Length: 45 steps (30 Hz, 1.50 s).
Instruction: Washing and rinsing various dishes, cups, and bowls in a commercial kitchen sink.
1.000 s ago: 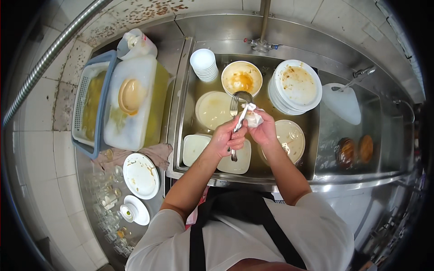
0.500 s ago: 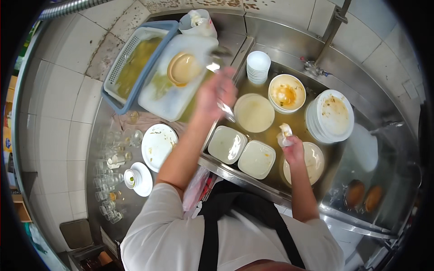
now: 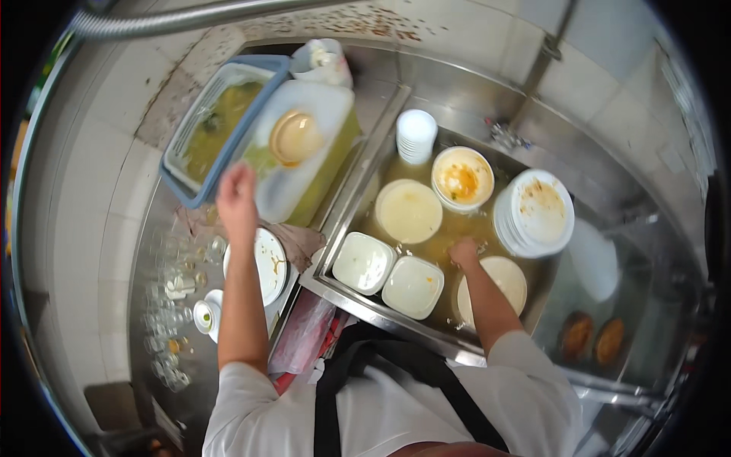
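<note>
My left hand (image 3: 237, 192) hangs beside the blue tub (image 3: 204, 190) and the white basket (image 3: 181, 137) set in it. It is smeared by motion, and nothing clear shows in it. A dark shape (image 3: 211, 122) lies in the basket's yellowish water. My right hand (image 3: 463, 251) dips into the murky sink water, its fingertips hidden. Around it are a round bowl (image 3: 409, 212), two squarish white dishes (image 3: 365, 263) and a large round dish (image 3: 506, 280) partly behind my right forearm. Farther back stands a stack of stained bowls (image 3: 462, 179).
A clear bin (image 3: 324, 171) with a floating brown-rimmed bowl (image 3: 297, 137) adjoins the tub. Small cups (image 3: 416, 137) and plates (image 3: 534, 213) stand stacked in the sink (image 3: 324, 288). Glasses (image 3: 171, 293) and a soiled plate (image 3: 270, 266) occupy the left counter. A second basin holds two brown oval objects (image 3: 576, 333).
My left hand has swung left from over the sink edge to the tub, and the ladle no longer shows in it. My right hand has lowered into the water; its white scrap is out of sight.
</note>
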Tool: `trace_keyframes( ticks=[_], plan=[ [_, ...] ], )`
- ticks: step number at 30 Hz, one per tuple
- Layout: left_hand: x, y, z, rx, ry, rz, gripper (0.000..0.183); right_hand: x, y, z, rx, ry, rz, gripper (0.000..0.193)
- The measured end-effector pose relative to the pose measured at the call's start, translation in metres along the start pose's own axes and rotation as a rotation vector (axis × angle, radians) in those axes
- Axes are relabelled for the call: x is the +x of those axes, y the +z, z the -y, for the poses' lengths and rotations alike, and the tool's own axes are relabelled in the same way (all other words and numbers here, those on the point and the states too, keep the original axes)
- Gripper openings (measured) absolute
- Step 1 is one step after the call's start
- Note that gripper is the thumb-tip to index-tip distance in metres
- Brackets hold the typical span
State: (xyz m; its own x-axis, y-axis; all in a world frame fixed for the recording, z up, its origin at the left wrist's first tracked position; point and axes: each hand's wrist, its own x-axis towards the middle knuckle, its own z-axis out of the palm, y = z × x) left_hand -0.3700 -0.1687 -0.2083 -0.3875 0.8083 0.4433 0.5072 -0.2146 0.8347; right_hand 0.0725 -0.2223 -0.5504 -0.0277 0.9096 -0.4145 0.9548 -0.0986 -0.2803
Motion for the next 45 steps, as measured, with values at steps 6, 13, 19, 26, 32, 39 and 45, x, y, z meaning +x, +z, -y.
trace_keyframes(
  ticks=[6,13,19,26,32,39,45],
  plan=[
    [-0.186,-0.115,-0.008,0.458,-0.275,0.018,0.023,-0.017,-0.133,0.085,0.79,0.048,-0.393,0.027],
    [-0.301,-0.156,0.0,0.511,-0.576,0.04,0.025,0.146,-0.378,0.29,0.491,-0.609,-0.801,0.037],
    [-0.32,-0.207,0.035,0.484,-0.815,-0.444,0.031,0.073,-0.399,0.39,0.503,-0.695,-0.832,0.037],
    [-0.307,-0.274,0.138,0.295,-0.916,-0.819,0.024,-0.113,-0.088,0.385,1.24,-0.337,0.649,0.016],
    [-0.229,-0.197,0.132,-0.202,-0.96,-0.271,0.033,-0.103,0.003,0.422,1.319,-0.03,0.735,0.029],
    [-0.213,-0.156,0.147,-0.495,-1.046,-0.421,0.036,-0.114,0.011,0.45,1.334,0.034,0.44,0.028],
    [-0.227,-0.147,0.127,-0.815,-0.872,-0.23,0.055,-0.128,0.025,0.413,1.593,0.114,0.286,0.061]
  ],
)
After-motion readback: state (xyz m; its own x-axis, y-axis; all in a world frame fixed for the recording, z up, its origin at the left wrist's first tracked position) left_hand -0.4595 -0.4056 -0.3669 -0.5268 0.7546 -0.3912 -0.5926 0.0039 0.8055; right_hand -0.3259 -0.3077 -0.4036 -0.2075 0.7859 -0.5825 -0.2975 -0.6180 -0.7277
